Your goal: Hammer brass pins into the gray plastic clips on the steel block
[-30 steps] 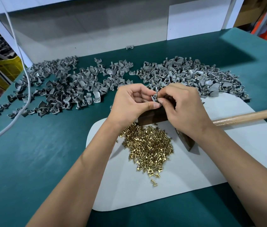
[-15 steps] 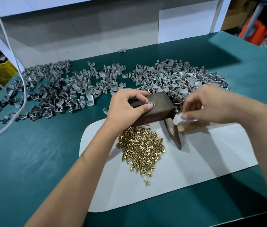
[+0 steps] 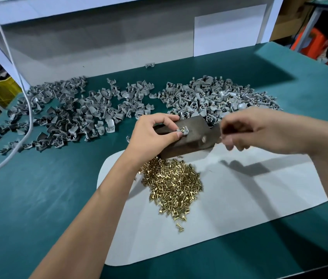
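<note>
The steel block (image 3: 189,137) lies on the far edge of the white mat (image 3: 249,198), with its long axis running from lower left to upper right, between the two hands. It looks dark brown and dull, with a worn top face. The left hand (image 3: 155,133) rests on the block's left end, and its thumb and forefinger pinch one gray plastic clip (image 3: 183,131) against the top face. The right hand (image 3: 245,129) is raised just to the right of the block; its fingers are curled around something dark and blurred, probably the hammer handle, but I cannot tell this for sure. So the clip lies to the left of the right hand and lower, and the strike must go down and leftward, very close to the left fingertips. The clip is small, pale gray, and a brass pin (image 3: 182,129) stands in it, not yet driven in, I think.
</note>
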`<action>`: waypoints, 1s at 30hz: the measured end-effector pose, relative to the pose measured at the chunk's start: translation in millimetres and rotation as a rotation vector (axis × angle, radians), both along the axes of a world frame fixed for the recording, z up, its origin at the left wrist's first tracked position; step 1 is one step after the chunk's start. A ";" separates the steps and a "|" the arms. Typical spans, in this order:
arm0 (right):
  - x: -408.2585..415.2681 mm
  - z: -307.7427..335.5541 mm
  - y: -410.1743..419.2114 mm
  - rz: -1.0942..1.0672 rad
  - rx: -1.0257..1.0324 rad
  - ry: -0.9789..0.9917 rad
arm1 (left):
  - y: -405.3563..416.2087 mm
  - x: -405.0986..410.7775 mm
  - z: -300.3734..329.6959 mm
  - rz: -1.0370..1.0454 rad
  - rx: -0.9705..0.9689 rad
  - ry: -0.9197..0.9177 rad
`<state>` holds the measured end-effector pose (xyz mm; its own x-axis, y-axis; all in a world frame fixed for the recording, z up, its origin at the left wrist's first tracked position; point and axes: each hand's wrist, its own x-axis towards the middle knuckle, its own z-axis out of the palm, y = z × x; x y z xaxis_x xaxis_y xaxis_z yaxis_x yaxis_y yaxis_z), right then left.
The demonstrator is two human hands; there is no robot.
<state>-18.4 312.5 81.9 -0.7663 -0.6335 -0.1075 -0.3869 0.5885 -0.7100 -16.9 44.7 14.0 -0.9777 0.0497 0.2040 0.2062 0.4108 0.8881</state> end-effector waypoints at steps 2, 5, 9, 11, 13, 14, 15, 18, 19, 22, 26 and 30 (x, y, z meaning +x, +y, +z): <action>-1.0 -0.6 -13.9 -0.109 -0.058 0.169 | 1.6 0.4 -0.2 0.008 0.011 -0.001; -2.1 -8.3 -41.2 -0.279 0.026 0.410 | 3.6 0.7 1.1 0.019 0.030 -0.017; -2.8 -10.8 -57.8 -0.428 0.069 0.647 | 3.3 0.5 2.6 0.016 0.034 -0.042; 1.9 -8.8 -62.5 -0.488 -0.025 0.779 | 3.4 -0.5 3.1 0.018 0.025 -0.053; 7.6 -12.2 -70.8 -0.474 0.082 0.776 | 3.7 -0.9 4.1 0.018 0.050 -0.069; 10.6 -14.6 -75.3 -0.437 0.195 0.734 | 4.0 -0.9 5.0 0.017 0.065 -0.076; 12.3 -15.5 -77.3 -0.404 0.278 0.699 | 4.4 0.1 5.6 0.015 0.076 -0.081; 9.8 -6.6 -73.2 -0.394 0.256 0.714 | 4.4 0.0 5.4 0.016 0.074 -0.092; 10.2 -4.5 -71.7 -0.424 0.176 0.769 | 4.3 -0.1 5.8 0.021 0.064 -0.096; 19.2 -7.9 -75.3 -0.467 0.083 0.829 | 3.8 -1.7 5.1 0.031 0.067 -0.105; 18.4 -8.7 -74.2 -0.367 0.305 0.689 | 4.8 0.9 6.7 0.025 0.091 -0.112; 20.1 -3.4 -70.6 -0.479 0.092 0.814 | 4.2 0.4 6.9 0.043 0.044 -0.106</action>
<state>1.7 241.9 78.4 -0.8043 -0.2478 0.5400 -0.4453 0.8532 -0.2717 -16.5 48.9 21.0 -0.9950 0.0005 0.1003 0.0930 0.3776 0.9213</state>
